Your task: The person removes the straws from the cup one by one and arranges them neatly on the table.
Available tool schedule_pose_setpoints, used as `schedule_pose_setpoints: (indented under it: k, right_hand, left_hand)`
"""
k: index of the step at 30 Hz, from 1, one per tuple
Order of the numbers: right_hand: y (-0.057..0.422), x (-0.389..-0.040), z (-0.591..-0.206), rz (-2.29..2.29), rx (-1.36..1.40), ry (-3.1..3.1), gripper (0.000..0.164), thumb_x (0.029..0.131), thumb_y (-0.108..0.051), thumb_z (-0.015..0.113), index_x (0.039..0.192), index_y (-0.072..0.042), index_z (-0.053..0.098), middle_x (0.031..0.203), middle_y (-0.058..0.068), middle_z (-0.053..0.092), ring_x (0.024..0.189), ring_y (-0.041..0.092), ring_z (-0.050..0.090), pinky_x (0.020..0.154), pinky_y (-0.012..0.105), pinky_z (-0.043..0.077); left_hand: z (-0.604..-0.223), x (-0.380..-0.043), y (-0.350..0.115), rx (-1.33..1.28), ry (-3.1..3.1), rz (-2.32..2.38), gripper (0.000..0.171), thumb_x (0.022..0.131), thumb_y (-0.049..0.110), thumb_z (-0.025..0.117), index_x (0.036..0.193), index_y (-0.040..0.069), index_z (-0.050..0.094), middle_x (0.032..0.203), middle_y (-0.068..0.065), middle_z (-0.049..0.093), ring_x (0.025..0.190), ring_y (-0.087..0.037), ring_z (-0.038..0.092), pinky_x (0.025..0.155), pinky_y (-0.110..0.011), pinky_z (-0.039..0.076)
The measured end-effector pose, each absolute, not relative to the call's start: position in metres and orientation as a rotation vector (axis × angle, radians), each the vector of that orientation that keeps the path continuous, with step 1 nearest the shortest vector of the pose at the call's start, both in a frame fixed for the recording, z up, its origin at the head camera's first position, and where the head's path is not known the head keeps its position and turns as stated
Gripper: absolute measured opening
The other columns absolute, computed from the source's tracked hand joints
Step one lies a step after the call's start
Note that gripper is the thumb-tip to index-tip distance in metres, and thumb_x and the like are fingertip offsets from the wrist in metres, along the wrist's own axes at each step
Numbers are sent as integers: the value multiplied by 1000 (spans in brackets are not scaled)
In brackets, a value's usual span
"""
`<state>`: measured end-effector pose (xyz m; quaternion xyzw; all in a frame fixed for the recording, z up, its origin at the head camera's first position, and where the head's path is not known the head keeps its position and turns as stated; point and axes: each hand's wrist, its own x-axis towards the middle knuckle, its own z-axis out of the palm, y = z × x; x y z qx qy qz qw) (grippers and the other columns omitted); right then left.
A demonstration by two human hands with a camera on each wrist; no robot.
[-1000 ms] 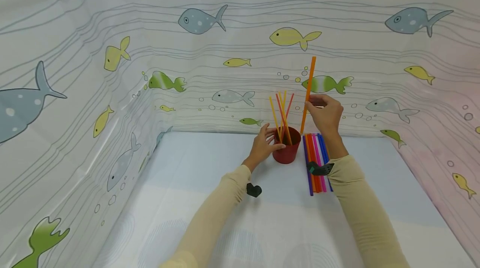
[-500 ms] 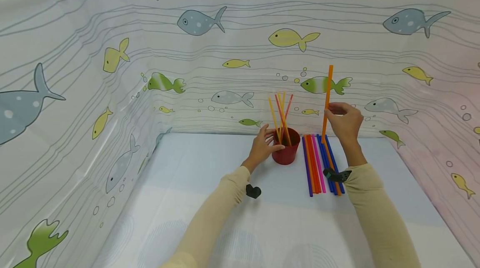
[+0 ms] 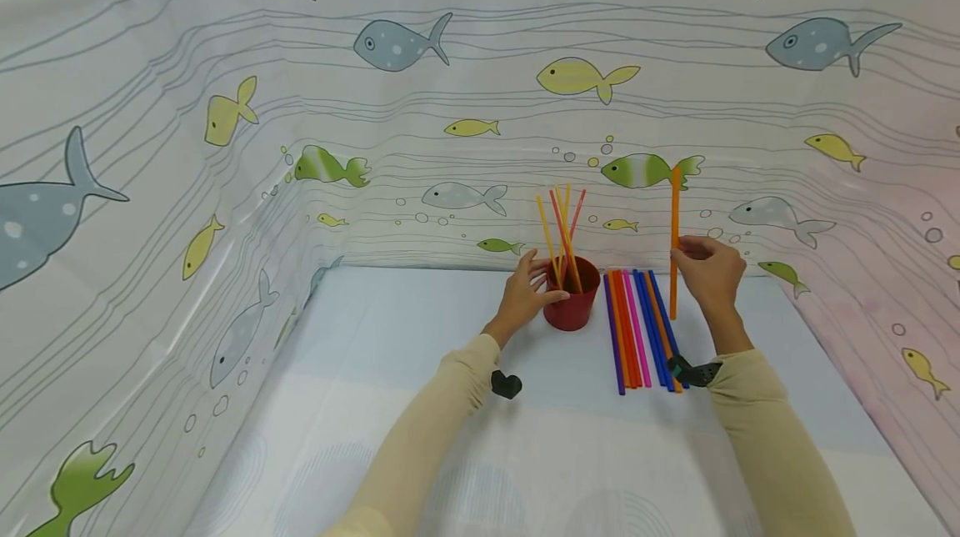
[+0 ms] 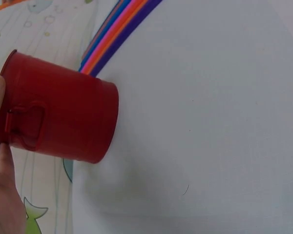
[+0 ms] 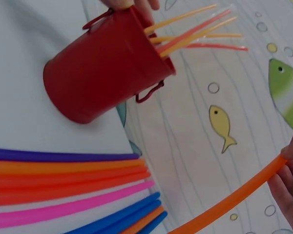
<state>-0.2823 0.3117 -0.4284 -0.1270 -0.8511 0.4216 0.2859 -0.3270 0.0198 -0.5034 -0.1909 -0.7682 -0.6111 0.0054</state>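
Observation:
My right hand (image 3: 708, 270) pinches an orange straw (image 3: 675, 212) between thumb and fingers, upright over the right end of a row of straws. In the right wrist view this orange straw (image 5: 229, 199) slants down from my fingers. My left hand (image 3: 519, 293) holds the rim of a small red bucket (image 3: 567, 313), thumb in front and fingers behind. Several thin yellow and red straws (image 3: 545, 224) lean in the bucket. The left wrist view shows the bucket's wall (image 4: 73, 107) and a small side handle (image 4: 27, 124).
Right of the bucket, thick straws lie side by side: a purple straw (image 3: 613, 337), orange-red ones, a pink straw (image 3: 636, 320), then blue straws (image 3: 651, 328) with an orange one among them. A fish-patterned sheet (image 3: 420, 137) rises behind the white table (image 3: 420, 312).
My right hand has moved right and down with the orange straw, from beside the bucket to the right end of the row. My left hand has stayed on the bucket.

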Motion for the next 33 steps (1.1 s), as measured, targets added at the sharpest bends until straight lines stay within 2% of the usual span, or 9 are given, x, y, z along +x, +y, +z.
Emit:
schedule_pose_setpoints:
  k: [3,9,12,14,18,26,33]
  right_hand:
    - [316,-280,-435,1118,-356,-2287,31,88,-20,71,112,0,72,105,17,71,94,31,67,66,12,48]
    - [323,-276,-447,1101,-393,-2324,29,85,-14,72,109,2,72,102,19,71,90,32,67,67,27,52]
    - [327,-274,-452,1068,-396,-2384,31,87,-16,71,111,3,71,104,20,71,92,34,67,70,24,50]
    - [329,-272,-456,1055,-410,-2421,32,88,-18,70,112,3,71,104,20,71,94,34,66,67,18,46]
    - [332,-269,-462,1041,-419,-2464,33,88,-19,70,111,3,71,103,20,71,93,34,67,62,15,44]
    - [341,-264,-481,1016,-442,-2545,31,88,-17,69,108,6,71,100,23,70,90,36,64,64,27,47]
    - [343,-260,-495,1050,-479,-2606,31,89,-18,68,109,7,70,101,25,69,102,41,55,72,37,47]
  left_hand:
    - [-504,-327,19,-604,-2393,-1930,100,76,17,85,153,7,22,139,-9,51,131,-21,48,100,-27,46]
    - [-505,-328,18,-607,-2394,-1932,99,77,20,84,153,10,23,139,-7,52,131,-17,48,99,-23,46]
    - [-505,-328,18,-614,-2390,-1942,97,78,17,84,153,9,22,139,-7,52,131,-16,48,99,-23,46]
    - [-505,-327,18,-614,-2389,-1949,97,78,16,84,153,9,23,139,-8,52,131,-16,48,99,-23,46]
    - [-504,-327,18,-607,-2390,-1948,98,77,17,84,153,9,22,139,-7,52,131,-17,48,99,-23,46]
    - [-506,-329,20,-602,-2391,-1934,97,78,14,84,153,8,23,138,-7,52,131,-17,48,99,-24,46]
    - [-506,-328,21,-592,-2382,-1933,96,78,11,83,153,12,23,139,-7,52,131,-19,48,100,-26,45]
